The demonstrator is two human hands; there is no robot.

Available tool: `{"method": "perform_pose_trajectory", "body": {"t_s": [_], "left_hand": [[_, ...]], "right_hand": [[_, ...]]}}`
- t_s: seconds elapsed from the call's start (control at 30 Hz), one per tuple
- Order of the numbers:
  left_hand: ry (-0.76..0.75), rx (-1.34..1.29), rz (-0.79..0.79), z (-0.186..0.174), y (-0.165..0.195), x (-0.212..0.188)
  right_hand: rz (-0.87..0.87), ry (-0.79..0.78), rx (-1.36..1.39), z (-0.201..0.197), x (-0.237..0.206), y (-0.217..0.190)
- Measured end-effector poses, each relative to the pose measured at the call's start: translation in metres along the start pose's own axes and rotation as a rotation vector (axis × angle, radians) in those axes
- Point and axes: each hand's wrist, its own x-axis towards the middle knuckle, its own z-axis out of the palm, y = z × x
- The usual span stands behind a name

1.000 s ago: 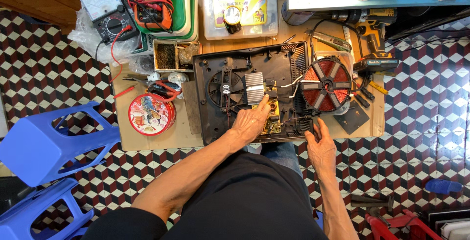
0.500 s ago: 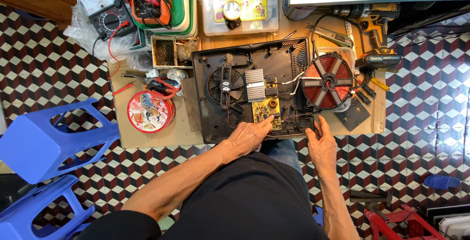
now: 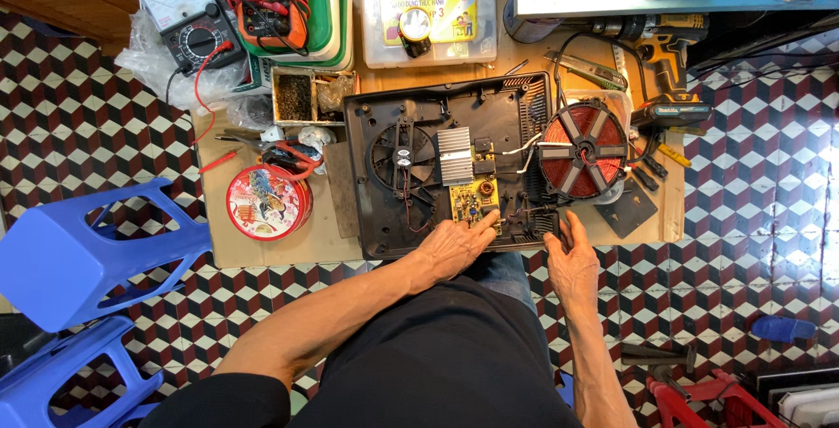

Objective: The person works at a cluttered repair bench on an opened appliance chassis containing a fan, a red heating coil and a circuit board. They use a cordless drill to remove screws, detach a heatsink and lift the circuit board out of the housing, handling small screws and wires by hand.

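From my seat at the feed I look straight down on an opened induction cooker base (image 3: 437, 122), a black plastic shell lying flat on a brown cardboard sheet (image 3: 288, 249) spread over the patterned tile floor. The left hand (image 3: 454, 245) rests palm down on the shell's near edge, fingers loosely curled and holding nothing, with a fingertip touching the lower right corner of the small yellow circuit board (image 3: 472, 201) that sits inside the shell just below a ribbed silver heatsink (image 3: 454, 155). The right hand (image 3: 572, 258) lies flat and open, fingers straight and together, its tips at the shell's near right corner just below the red copper coil (image 3: 584, 148), which hangs off the shell's right side on white wires. A round black fan (image 3: 402, 157) sits in the left half of the shell. To the left of the shell stands a round red tin (image 3: 266, 203), and beyond it an analogue multimeter (image 3: 188, 17) lies with red leads trailing. A cordless drill (image 3: 669, 52) lies beyond the coil, and two blue plastic stools (image 3: 79, 253) stand at far left.
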Motion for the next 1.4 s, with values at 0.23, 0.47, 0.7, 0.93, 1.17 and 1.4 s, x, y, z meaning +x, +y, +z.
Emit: {"method": "perform_pose_trajectory", "body": {"t_s": [0.23, 0.47, 0.7, 0.93, 1.17, 1.4], "left_hand": [[0.003, 0.017, -0.006, 0.005, -0.003, -0.003], [0.012, -0.009, -0.020, 0.004, -0.003, -0.005], [0.026, -0.009, -0.025, 0.005, -0.001, -0.007], [0.042, 0.009, -0.023, 0.007, -0.005, -0.005], [0.053, 0.003, -0.030, 0.012, -0.004, -0.003], [0.028, 0.018, -0.041, 0.014, -0.004, -0.002]], "right_hand": [[-0.004, -0.002, -0.009, 0.003, 0.000, 0.001], [0.007, 0.001, -0.041, 0.005, 0.000, 0.000], [0.019, 0.006, -0.079, 0.006, 0.001, 0.004], [0.012, 0.004, -0.093, 0.007, 0.005, 0.005], [0.006, 0.002, -0.082, 0.007, 0.008, 0.008], [-0.005, -0.002, -0.081, 0.006, 0.008, 0.007]]}}
